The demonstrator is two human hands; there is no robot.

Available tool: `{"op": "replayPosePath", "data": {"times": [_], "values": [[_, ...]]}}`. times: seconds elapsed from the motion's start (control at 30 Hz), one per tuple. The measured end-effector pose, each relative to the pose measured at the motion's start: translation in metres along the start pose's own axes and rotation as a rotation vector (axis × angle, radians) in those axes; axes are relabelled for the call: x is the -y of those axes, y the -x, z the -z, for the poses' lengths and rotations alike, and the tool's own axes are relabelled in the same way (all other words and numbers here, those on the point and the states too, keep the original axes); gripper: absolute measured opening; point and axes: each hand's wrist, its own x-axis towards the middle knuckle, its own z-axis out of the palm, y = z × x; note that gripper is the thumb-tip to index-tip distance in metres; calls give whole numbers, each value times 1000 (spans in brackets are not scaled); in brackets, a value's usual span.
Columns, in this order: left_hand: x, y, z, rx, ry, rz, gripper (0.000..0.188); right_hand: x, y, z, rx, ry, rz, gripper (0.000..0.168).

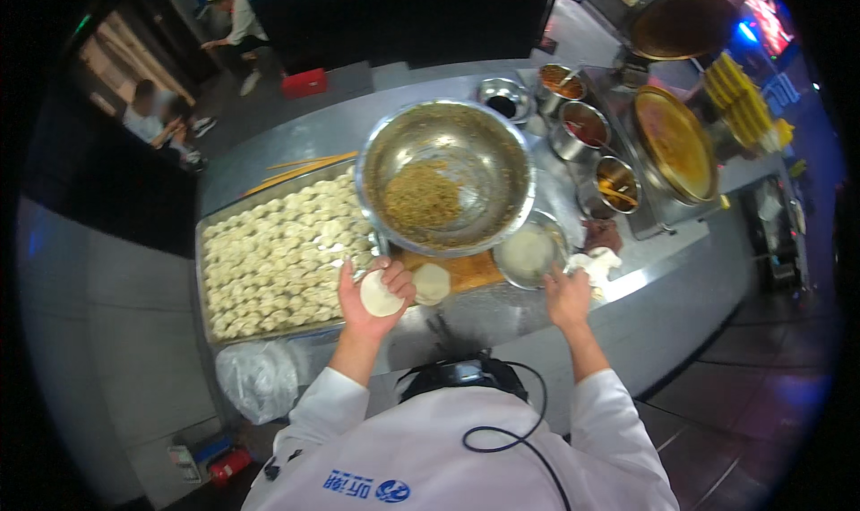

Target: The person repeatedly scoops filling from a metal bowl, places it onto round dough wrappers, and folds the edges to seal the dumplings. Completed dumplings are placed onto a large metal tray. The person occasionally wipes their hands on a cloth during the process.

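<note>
In the palm of my left hand (pixel 358 315) lies a round dough wrapper (pixel 377 297), with my fingers curled over its edge. Beside it, more pale wrappers (pixel 432 284) rest on a wooden board (pixel 476 273). My right hand (pixel 568 300) is at the near right rim of a small metal bowl (pixel 510 277), which holds something pale and round. Whether its fingertips grip anything is too small to tell. Beyond both hands stands a large steel bowl (pixel 443 118) with minced filling (pixel 423 192) in it. To the left, rows of pleated dumplings (pixel 282 256) fill a metal tray (pixel 199 269).
A white cloth (pixel 596 265) lies right of my right hand. Steel pots (pixel 581 131) of sauce and a round pan (pixel 675 145) stand at the back right. Wooden sticks (pixel 295 170) lie behind the tray; a plastic bag (pixel 257 380) is at its front. Two people are at far left.
</note>
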Motion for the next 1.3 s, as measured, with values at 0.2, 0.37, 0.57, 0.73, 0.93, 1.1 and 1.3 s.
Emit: {"op": "replayPosePath", "data": {"times": [0.2, 0.37, 0.57, 0.73, 0.93, 1.1, 1.3], "values": [[42, -7, -3, -116, -193, 169, 57, 19, -36, -31, 97, 149, 37, 38], [61, 5, -7, -230, -410, 211, 42, 11, -45, -23, 92, 135, 111, 36], [89, -1, -58, -98, -702, 3, 47, -10, -58, -9, 60, -81, 211, 35], [115, -24, -79, 83, -455, -31, 73, -24, -76, 44, 91, -553, 286, 41], [131, -50, -91, 33, -274, 28, 82, 66, -89, 138, 224, -816, 750, 46], [123, -59, -70, 38, -236, 24, 81, 95, -78, 142, 298, -678, 982, 39], [112, -51, -68, -15, -398, 27, 60, 95, -85, 139, 157, -739, 879, 44]]}}
